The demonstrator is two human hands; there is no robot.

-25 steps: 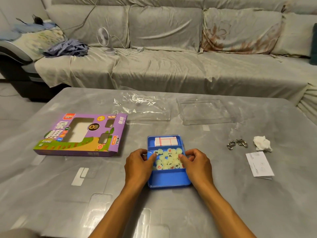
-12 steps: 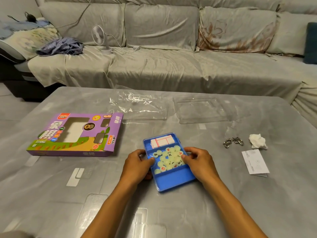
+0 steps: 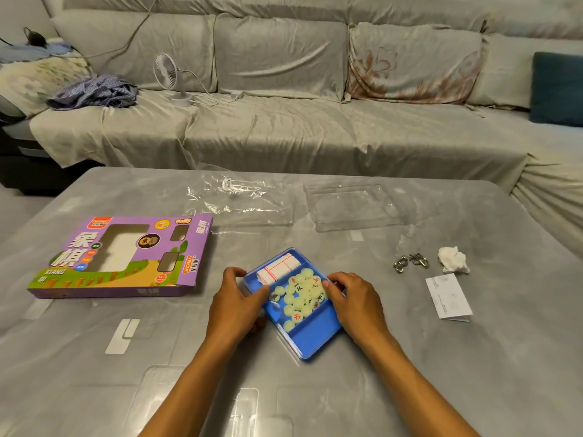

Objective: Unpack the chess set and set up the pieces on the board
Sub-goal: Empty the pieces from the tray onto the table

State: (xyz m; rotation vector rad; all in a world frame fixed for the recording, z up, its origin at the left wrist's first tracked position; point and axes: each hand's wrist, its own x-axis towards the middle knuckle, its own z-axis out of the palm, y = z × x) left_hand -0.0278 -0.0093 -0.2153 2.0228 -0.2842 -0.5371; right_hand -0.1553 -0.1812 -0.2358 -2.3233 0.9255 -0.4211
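A blue plastic tray (image 3: 310,340) lies on the grey table, turned at an angle. Its middle compartment holds several pale round chess pieces (image 3: 299,294) with red and black characters. A folded white board sheet with red lines (image 3: 277,269) fills the far compartment. My left hand (image 3: 235,302) grips the tray's left edge with the thumb over the rim. My right hand (image 3: 355,299) grips the right edge, fingertips at the pieces. The purple chess box (image 3: 123,258) lies to the left, apart from the tray.
A clear plastic wrapper (image 3: 239,198) and a clear plastic lid (image 3: 353,206) lie at the table's far side. To the right are metal ring puzzles (image 3: 410,262), a crumpled tissue (image 3: 452,259) and a folded paper slip (image 3: 448,298). A sofa with a small fan (image 3: 172,77) stands behind.
Both hands have turned the blue tray counter-clockwise, so it now lies diagonally. The pieces have shifted inside it. The camera view has tilted up slightly.
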